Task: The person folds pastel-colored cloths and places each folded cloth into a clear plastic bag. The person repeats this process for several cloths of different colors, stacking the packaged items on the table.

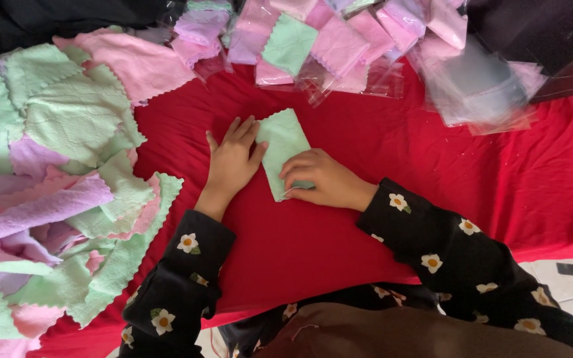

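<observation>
A small folded mint-green cloth (282, 140) lies on the red sheet (366, 159) in front of me. My left hand (232, 161) rests flat with its fingers on the cloth's left edge. My right hand (323, 179) presses down on the cloth's lower right part, fingers curled over it. Both sleeves are black with white flowers.
A large heap of unfolded green, pink and lilac cloths (54, 179) covers the left side. Folded cloths in clear plastic bags (326, 43) lie along the far edge. A stack of empty clear bags (479, 89) sits at the far right. White floor tiles (565, 285) show at lower right.
</observation>
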